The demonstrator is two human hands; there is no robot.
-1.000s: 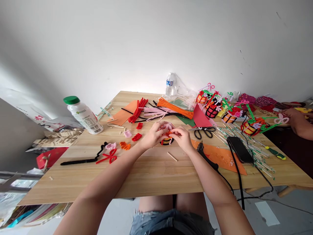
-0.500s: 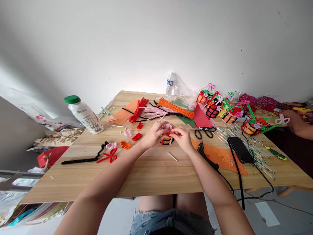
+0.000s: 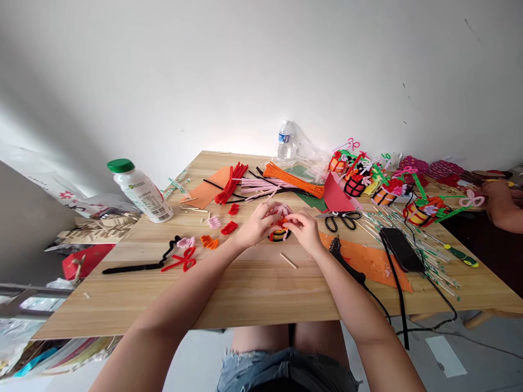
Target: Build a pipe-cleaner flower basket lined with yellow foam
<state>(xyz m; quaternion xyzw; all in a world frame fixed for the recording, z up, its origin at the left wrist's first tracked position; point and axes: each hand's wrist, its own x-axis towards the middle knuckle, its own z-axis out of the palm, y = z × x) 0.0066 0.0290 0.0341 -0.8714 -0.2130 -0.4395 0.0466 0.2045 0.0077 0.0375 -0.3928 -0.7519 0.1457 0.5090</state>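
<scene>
1. A small basket point(image 3: 279, 236), banded in black over yellow and orange, is held upright on the table point(image 3: 253, 299), midway between the two hands and near the front edge; its upper part is largely covered by the fingers.
2. By the left hand point(image 3: 261, 224) the basket is gripped at its top from the left side; the fingers are curled and the grip is narrow.
3. By the right hand point(image 3: 303, 227) an orange piece point(image 3: 283, 222) is pinched at the basket's top; the thumb and forefinger are drawn close together; how firmly it is pressed cannot be told.
4. Just in front of the basket a short stick point(image 3: 288, 261) is laid; to the left are strewn curled pieces in orange point(image 3: 210, 243), pink point(image 3: 186, 243) and red point(image 3: 229, 228); beyond these are placed a red bow point(image 3: 184, 260) and a bent black stem point(image 3: 134, 269).
5. To the right are set scissors point(image 3: 345, 220), a glue gun point(image 3: 345, 261) on an orange sheet point(image 3: 384, 267), and a phone point(image 3: 402, 249).
6. Behind the hands, stem bundles in red point(image 3: 231, 185) and orange point(image 3: 294, 180) are laid; at the far right a co-worker's arm point(image 3: 500, 204) is seen.
</scene>
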